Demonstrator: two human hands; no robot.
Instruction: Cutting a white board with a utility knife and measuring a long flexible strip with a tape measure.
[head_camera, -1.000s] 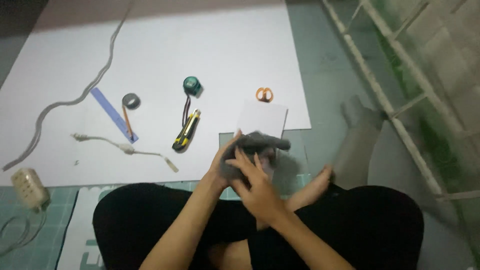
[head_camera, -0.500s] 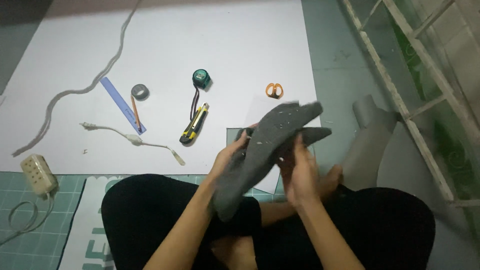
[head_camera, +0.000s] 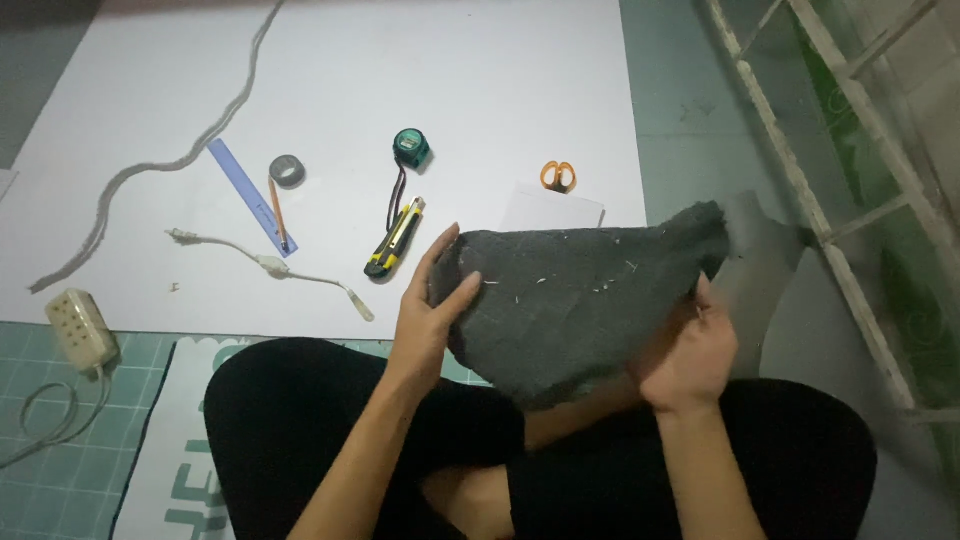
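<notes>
A dark grey piece of felt-like fabric (head_camera: 580, 295) is spread out in front of me, above my crossed legs in black trousers. My left hand (head_camera: 428, 318) grips its left edge, thumb on top. My right hand (head_camera: 688, 352) holds its lower right part from underneath, fingers partly hidden by the cloth.
A large white sheet (head_camera: 400, 110) covers the floor. On it lie a yellow utility knife (head_camera: 394, 238), green tape measure (head_camera: 411, 147), orange scissors (head_camera: 559, 176), blue ruler (head_camera: 250, 196) with pencil, tape roll (head_camera: 287, 170), white cable (head_camera: 268, 264), grey strip (head_camera: 160, 170). Power strip (head_camera: 78, 328) at left; metal frame (head_camera: 850, 170) at right.
The fabric was bunched in both hands, then lifted and opened out. Now it is spread wide, with my hands farther apart, the right one moved to the right.
</notes>
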